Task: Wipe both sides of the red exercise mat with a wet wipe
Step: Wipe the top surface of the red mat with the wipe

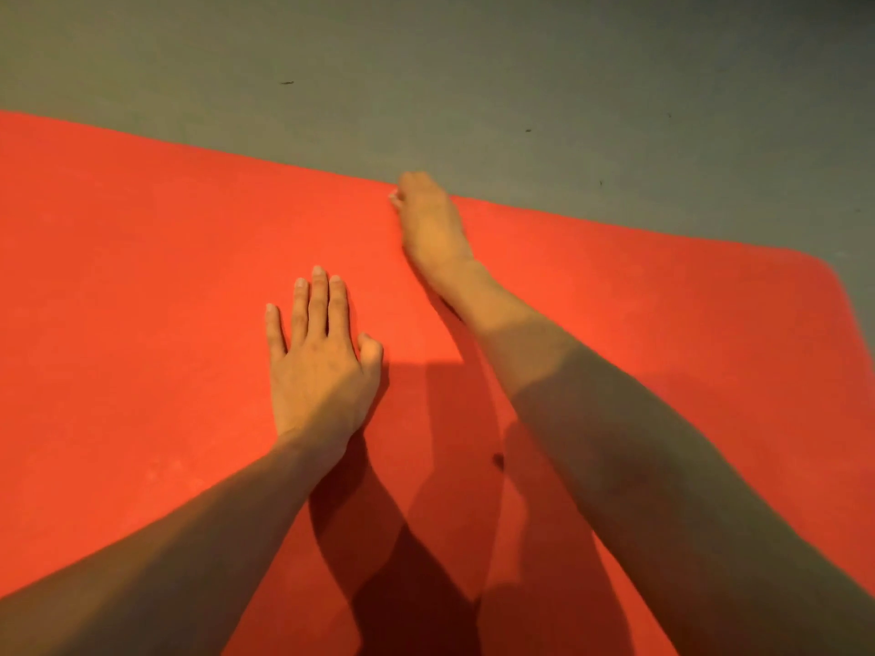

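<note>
Grey floor (473, 63) beyond | red mat (118, 277) lies flat on it and fills most of the view, far edge running diagonally | left hand (317, 366) palm-down mid-mat, fingers straight, close together | right hand (431, 220) out at the far edge, fingers curled round the mat's rim.

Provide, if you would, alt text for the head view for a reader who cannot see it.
A person's left hand lies flat, fingers straight, on a red exercise mat spread on a grey floor. The right hand reaches to the mat's far edge with fingers curled; what it holds, if anything, cannot be told.
</note>
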